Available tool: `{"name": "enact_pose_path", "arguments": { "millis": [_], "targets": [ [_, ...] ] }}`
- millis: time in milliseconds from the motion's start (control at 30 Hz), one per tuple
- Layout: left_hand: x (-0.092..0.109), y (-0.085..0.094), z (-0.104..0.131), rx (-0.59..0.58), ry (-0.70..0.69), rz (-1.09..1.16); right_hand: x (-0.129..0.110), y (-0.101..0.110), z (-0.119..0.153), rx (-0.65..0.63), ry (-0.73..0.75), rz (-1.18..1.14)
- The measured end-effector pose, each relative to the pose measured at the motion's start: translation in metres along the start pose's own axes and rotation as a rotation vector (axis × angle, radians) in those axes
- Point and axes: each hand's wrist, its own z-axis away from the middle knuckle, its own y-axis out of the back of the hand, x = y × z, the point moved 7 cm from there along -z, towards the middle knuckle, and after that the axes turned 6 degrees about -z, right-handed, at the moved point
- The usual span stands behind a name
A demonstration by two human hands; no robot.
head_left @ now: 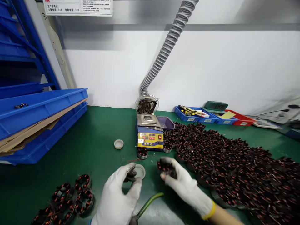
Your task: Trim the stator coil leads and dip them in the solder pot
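Observation:
My right hand [181, 181], in a white glove with dark fingertips, is closed on a black ring-shaped stator [162, 167] with copper windings, slightly blurred. Opposite it, my left hand [117, 195], gloved likewise, is curved with a gap between thumb and fingers; nothing shows in it. Its fingertips are beside a small round white dish [140, 171]. A tool with a green handle [151, 201] extends from beside the left wrist, its other end partly cut off. Ahead stands a single stator [142, 152] before a blue and yellow solder pot [150, 137] with lit red digits.
A large heap of stators [229, 159] covers the right side. Several finished-looking rings [84, 201] sit at the lower left. Another white dish [118, 144] lies left of the pot. Blue trays [58, 103], a grey duct hose [168, 43] and a tool bin [187, 117] surround the area.

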Motion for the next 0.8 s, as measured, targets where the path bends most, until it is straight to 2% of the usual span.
{"name": "enact_pose_path", "arguments": {
  "millis": [67, 100, 167, 233, 333, 367, 433, 500, 600, 667, 733, 800],
  "targets": [
    [0.001, 0.001, 0.0, -0.023, 0.042, 0.011, 0.016, -0.008, 0.02, 0.032, 0.007, 0.158],
    [0.002, -0.002, 0.001, -0.069, 0.052, 0.006, 0.019, -0.009, 0.026, 0.027, 0.019, 0.238],
    [0.006, -0.019, 0.005, -0.249, 0.044, -0.07, 0.014, -0.004, 0.032, -0.017, 0.046, 0.351],
    [0.009, -0.044, 0.014, -0.477, 0.014, -0.269, -0.001, 0.008, 0.031, -0.07, 0.075, 0.386],
    [0.004, -0.076, 0.027, -0.708, -0.026, -0.653, -0.035, 0.025, 0.011, -0.067, 0.179, 0.413],
    [0.003, -0.084, 0.03, -0.761, -0.054, -0.74, -0.047, 0.025, 0.0, -0.062, 0.233, 0.462],
    [0.003, -0.094, 0.034, -0.828, -0.144, -0.827, -0.069, 0.008, -0.024, -0.112, 0.379, 0.644],
    [0.004, -0.098, 0.036, -0.859, -0.234, -0.848, -0.082, -0.02, -0.046, -0.21, 0.494, 0.844],
    [0.003, -0.089, 0.035, -0.853, -0.295, -0.899, -0.087, -0.052, -0.069, -0.288, 0.512, 0.936],
    [0.002, -0.079, 0.032, -0.845, -0.317, -0.936, -0.085, -0.06, -0.077, -0.29, 0.486, 0.945],
    [0.002, -0.066, 0.026, -0.801, -0.308, -0.916, -0.082, -0.059, -0.079, -0.288, 0.466, 0.943],
    [0.002, -0.05, 0.014, -0.67, -0.211, -0.792, -0.081, -0.051, -0.075, -0.273, 0.447, 0.914]
  ]
}}
